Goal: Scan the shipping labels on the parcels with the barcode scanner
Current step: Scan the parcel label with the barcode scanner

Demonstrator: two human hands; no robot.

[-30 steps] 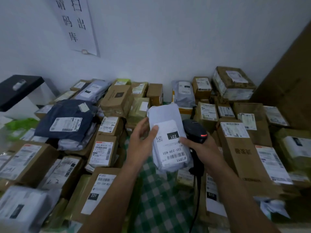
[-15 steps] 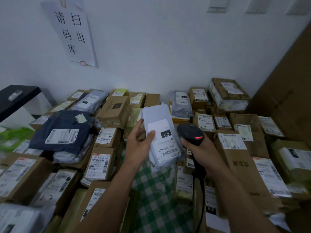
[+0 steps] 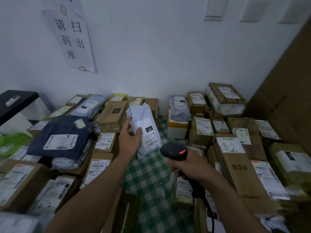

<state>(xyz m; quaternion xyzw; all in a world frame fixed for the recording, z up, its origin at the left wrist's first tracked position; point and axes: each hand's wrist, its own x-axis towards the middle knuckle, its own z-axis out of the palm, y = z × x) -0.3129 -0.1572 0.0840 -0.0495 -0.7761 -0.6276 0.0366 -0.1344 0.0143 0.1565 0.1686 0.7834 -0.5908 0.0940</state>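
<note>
Head view takes in a strip of green checked cloth (image 3: 151,179) with parcels heaped on both sides of it, and the person works above that strip. The left hand (image 3: 130,140) grips a pale grey poly mailer (image 3: 143,116) over the far end of the cloth, thumb across the edge of its shipping label (image 3: 150,134) and fingers behind. The label faces up, so "231" and the barcode can be read.

The right hand (image 3: 186,167) is clenched round the handle of the black barcode scanner (image 3: 173,151), over the middle of the cloth. Its cable (image 3: 210,214) trails down towards the cloth's near end, and a red lamp glows on its head.

A second ago the scanner sat close against the mailer's right edge, level with the label. Now it has dropped lower and nearer the person, clear of the mailer, while the mailer has been carried further out over the cloth. I take that to mean this label has been read and the mailer is about to go onto a heap. No beep or beam shows, so I can't be sure. Cardboard boxes left and right of the cloth show labels not yet reached.
</note>
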